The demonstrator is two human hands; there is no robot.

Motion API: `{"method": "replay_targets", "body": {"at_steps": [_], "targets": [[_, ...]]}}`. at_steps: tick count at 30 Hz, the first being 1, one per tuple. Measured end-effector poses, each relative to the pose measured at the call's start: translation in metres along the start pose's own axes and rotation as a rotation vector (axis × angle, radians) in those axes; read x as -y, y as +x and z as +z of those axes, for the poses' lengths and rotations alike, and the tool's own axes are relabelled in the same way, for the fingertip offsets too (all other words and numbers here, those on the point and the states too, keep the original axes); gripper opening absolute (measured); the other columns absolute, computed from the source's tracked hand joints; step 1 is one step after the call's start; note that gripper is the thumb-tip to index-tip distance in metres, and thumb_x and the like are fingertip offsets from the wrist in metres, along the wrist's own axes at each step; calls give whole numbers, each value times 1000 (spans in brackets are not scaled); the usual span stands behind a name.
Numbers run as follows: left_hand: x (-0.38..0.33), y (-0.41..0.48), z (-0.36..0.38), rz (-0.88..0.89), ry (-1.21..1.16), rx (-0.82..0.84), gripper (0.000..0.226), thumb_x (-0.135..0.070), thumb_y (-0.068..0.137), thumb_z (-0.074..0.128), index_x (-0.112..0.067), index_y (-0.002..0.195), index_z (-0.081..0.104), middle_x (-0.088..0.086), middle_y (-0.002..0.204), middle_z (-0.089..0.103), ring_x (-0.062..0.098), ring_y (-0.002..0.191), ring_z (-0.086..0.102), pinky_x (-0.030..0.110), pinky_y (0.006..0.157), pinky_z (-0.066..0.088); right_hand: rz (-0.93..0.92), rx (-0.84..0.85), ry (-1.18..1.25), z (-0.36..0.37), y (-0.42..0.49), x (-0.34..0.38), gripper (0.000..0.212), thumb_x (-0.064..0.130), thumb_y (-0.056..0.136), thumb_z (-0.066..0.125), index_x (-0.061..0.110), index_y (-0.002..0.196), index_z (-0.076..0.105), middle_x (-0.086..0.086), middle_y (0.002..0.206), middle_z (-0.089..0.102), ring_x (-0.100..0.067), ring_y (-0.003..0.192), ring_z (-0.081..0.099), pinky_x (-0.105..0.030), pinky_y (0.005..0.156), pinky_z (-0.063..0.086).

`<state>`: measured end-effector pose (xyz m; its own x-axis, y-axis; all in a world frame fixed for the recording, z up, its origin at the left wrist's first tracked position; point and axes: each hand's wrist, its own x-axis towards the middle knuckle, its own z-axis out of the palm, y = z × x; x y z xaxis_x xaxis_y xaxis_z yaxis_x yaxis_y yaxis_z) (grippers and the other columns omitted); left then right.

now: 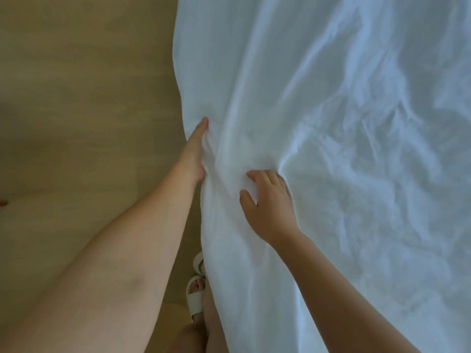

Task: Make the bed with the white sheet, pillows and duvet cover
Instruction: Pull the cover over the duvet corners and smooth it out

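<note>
The left hand's (196, 149) fingers are buried in the white sheet (331, 149), grip unseen.

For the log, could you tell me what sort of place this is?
Probably a bedroom: white sheet spread over a bed, both hands on its edge, wood-look floor beside it, slippered foot.
</note>
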<state>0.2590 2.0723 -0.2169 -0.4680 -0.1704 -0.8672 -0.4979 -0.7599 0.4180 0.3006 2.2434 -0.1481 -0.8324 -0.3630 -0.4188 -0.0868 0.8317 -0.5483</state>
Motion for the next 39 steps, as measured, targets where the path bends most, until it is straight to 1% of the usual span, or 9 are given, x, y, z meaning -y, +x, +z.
{"method": "replay_targets", "body": {"at_steps": [3, 6, 9, 17, 21, 24, 28, 35, 39], "targets": [[-10, -2, 19, 92, 149, -78, 29, -27, 81, 71, -11, 106, 67, 6, 98, 72, 16, 88, 69, 27, 74, 56, -6, -41, 77, -8, 14, 4, 39, 25, 90, 57, 9, 125, 53, -6, 122, 52, -24, 116, 46, -33, 101, 35], [-10, -4, 3, 492, 628, -436, 11, -13, 75, 74, -11, 80, 64, -1, 76, 66, 10, 64, 63, 22, 54, 48, -7, -74, 156, -14, 26, 14, 56, 41, 87, 59, 12, 133, 45, -3, 133, 45, -21, 124, 38, -35, 103, 34], [-12, 0, -16, 474, 829, -554, 25, -20, 85, 65, -4, 104, 65, 9, 100, 67, 27, 92, 64, 24, 68, 45, -26, 40, 35, -14, 33, 27, 70, 58, 86, 46, 19, 143, 34, 1, 144, 37, -19, 133, 30, -37, 108, 29], [-38, 16, -5, 87, 330, -218, 33, -27, 80, 70, -10, 107, 66, 7, 101, 70, 24, 87, 68, 30, 73, 53, 92, 105, 98, -24, 60, 33, 58, 42, 90, 54, 18, 140, 36, 1, 140, 37, -20, 130, 34, -36, 108, 31], [-93, 40, 11, 120, -64, 19, 43, -51, 84, 61, -18, 112, 65, 4, 107, 72, 22, 98, 69, 35, 84, 55, 136, 111, 157, -26, 76, 42, 54, 41, 91, 53, 21, 139, 37, 5, 137, 37, -15, 127, 37, -34, 104, 38], [-120, 56, 34, 118, 36, 0, 54, -66, 84, 51, -23, 115, 63, 1, 108, 71, 19, 99, 67, 34, 83, 54, 130, 62, 170, -31, 97, 55, 53, 36, 92, 53, 19, 139, 37, 4, 137, 37, -16, 128, 37, -31, 106, 34], [-155, 70, 55, 57, 114, 95, 34, -48, 88, 58, -19, 104, 66, 1, 93, 75, 16, 84, 72, 26, 64, 55, 88, -5, 122, -44, 144, 85, 54, 36, 92, 54, 18, 140, 37, 0, 139, 39, -21, 129, 35, -35, 108, 32], [-203, 73, 63, -106, 139, 96, 31, -17, 81, 70, -5, 110, 66, 11, 105, 71, 25, 96, 68, 38, 86, 54, 212, -40, 59, -54, 234, 130, 60, 37, 90, 55, 19, 143, 33, -3, 142, 35, -24, 129, 31, -36, 104, 30], [-213, 55, 12, 335, 452, -260, 15, -17, 70, 81, -19, 69, 66, -12, 66, 70, 1, 63, 67, 13, 49, 47, 206, -85, -66, -56, 254, 141, 57, 36, 87, 56, 22, 140, 39, -1, 146, 32, -24, 132, 25, -38, 105, 22]]}}
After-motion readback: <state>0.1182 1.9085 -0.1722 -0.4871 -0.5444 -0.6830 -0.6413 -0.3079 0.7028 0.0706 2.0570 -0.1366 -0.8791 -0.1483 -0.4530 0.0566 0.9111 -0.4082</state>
